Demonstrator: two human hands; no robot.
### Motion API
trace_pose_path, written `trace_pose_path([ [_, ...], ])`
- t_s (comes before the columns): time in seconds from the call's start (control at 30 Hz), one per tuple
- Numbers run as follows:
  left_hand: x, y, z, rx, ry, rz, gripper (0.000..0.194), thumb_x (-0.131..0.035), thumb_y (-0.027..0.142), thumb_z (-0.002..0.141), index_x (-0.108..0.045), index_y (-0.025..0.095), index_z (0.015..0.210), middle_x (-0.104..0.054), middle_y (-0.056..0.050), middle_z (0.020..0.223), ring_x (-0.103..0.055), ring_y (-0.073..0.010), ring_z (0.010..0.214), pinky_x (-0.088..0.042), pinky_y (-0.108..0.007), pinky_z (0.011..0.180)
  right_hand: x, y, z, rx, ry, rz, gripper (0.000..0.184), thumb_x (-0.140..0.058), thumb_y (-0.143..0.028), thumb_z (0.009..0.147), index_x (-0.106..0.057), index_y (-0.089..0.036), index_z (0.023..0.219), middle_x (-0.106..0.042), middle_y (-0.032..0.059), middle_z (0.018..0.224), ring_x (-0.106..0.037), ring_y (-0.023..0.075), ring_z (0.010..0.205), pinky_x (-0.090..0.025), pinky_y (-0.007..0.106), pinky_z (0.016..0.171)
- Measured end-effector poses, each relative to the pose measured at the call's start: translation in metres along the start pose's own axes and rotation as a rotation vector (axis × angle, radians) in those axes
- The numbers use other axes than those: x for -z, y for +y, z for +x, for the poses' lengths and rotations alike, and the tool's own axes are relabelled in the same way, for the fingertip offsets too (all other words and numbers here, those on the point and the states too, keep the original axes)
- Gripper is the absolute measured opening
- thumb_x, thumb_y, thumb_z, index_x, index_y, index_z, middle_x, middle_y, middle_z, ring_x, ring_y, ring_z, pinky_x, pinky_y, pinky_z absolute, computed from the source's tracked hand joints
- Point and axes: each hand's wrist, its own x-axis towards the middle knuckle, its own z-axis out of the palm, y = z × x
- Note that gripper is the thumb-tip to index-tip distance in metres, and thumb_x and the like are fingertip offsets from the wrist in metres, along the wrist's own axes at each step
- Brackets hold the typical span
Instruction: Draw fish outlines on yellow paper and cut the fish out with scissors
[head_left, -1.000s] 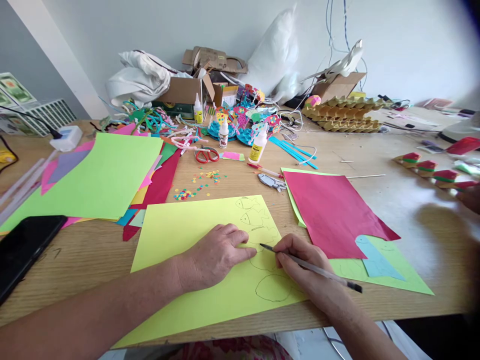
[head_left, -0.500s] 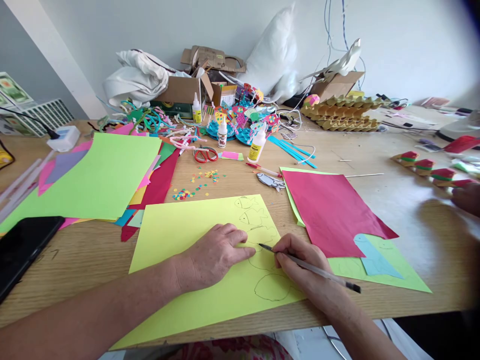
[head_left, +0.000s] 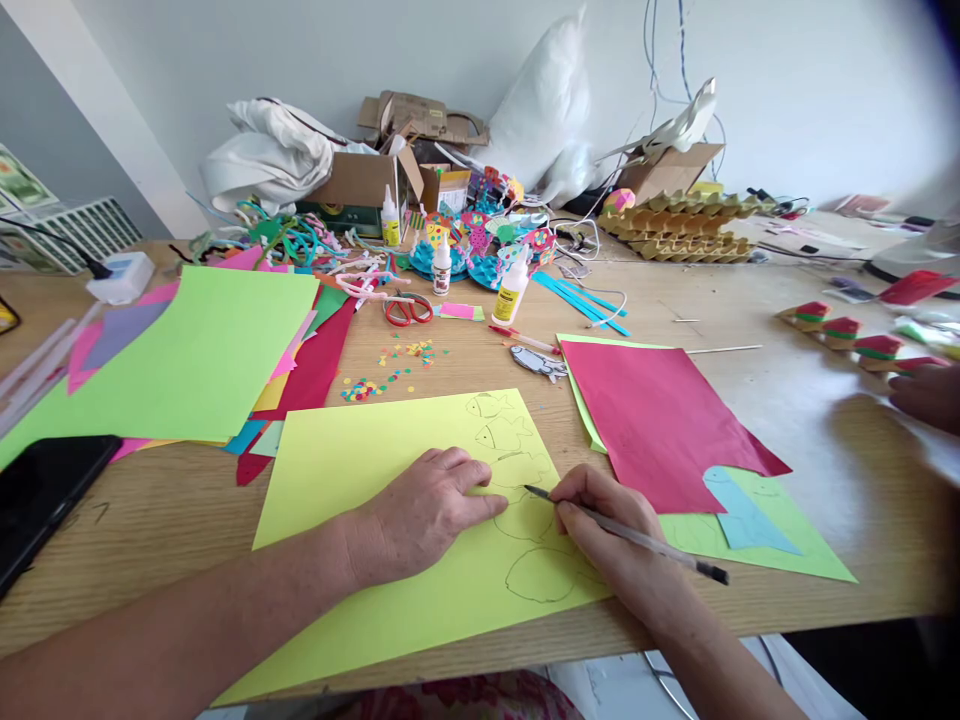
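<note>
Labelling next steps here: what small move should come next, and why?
Probably a short stroke of the pen on the yellow paper: the right hand grips the pen with its tip among the fish drawings, and the left hand rests on the paper.

Yellow sheet (head_left: 337, 460): smooth matt paper. Pen (head_left: 664, 548): translucent plastic barrel. Table (head_left: 817, 450): wood-grained, smooth (soft sheen at right). Egg trays (head_left: 675, 230): rough, matt.

Black phone (head_left: 51, 505), red-handled scissors (head_left: 408, 311), stacked egg trays (head_left: 675, 230)
</note>
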Motion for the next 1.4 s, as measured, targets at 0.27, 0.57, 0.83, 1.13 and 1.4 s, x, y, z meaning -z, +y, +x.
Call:
trace_pose_path([
  [0.27,-0.0005,-0.0002,-0.0005,-0.006,0.004,-0.005,0.031,-0.043,0.01,0.089,-0.06,0.022,0.111,-0.057,-0.006,0.102,-0.048,-0.0205,0.091,-0.041,-0.034,0.084,0.0028,-0.0011,0.0,0.008,0.019,0.006,0.009,-0.044,-0.019,0.071,-0.05,-0.023,0.065,-0.052,-0.0039,0.057,-0.047,0.0154,0.054,-0.033,0.026,0.049],
  [0.57,0.002,0.0004,0.0002,0.003,-0.024,-0.001,0.031,-0.043,0.011,0.089,-0.06,0.023,0.112,-0.057,-0.006,0.102,-0.048,-0.0198,0.092,-0.04,-0.034,0.086,0.0046,-0.0057,0.0007,0.014,0.037,-0.012,0.01,-0.043,-0.017,0.068,-0.05,-0.023,0.063,-0.052,-0.003,0.057,-0.047,0.0161,0.056,-0.034,0.027,0.051],
  [0.83,-0.0003,-0.0009,-0.0001,-0.001,-0.008,0.005,0.03,-0.043,0.013,0.089,-0.059,0.023,0.112,-0.056,-0.006,0.102,-0.048,-0.0202,0.091,-0.041,-0.034,0.082,0.0019,-0.0019,-0.0006,0.012,-0.059,0.134,0.008,-0.044,-0.019,0.074,-0.05,-0.023,0.07,-0.05,-0.0039,0.056,-0.045,0.0154,0.054,-0.033,0.027,0.049],
  [1.13,-0.0015,-0.0006,-0.0002,-0.004,0.008,0.003,0.029,-0.045,0.013,0.089,-0.06,0.022,0.112,-0.056,-0.006,0.103,-0.048,-0.0201,0.091,-0.041,-0.034,0.084,-0.0004,-0.0031,-0.0001,0.015,-0.123,0.115,0.007,-0.045,-0.019,0.076,-0.05,-0.022,0.072,-0.049,-0.0044,0.057,-0.043,0.0138,0.052,-0.032,0.025,0.048],
  [1.4,0.0011,0.0002,0.0006,-0.001,0.004,0.0,0.028,-0.046,0.014,0.089,-0.061,0.022,0.111,-0.058,-0.006,0.102,-0.049,-0.02,0.091,-0.042,-0.034,0.083,0.0,-0.0037,0.0009,0.02,-0.12,0.081,0.008,-0.045,-0.019,0.076,-0.051,-0.022,0.071,-0.05,-0.0038,0.057,-0.043,0.0136,0.053,-0.032,0.025,0.048],
])
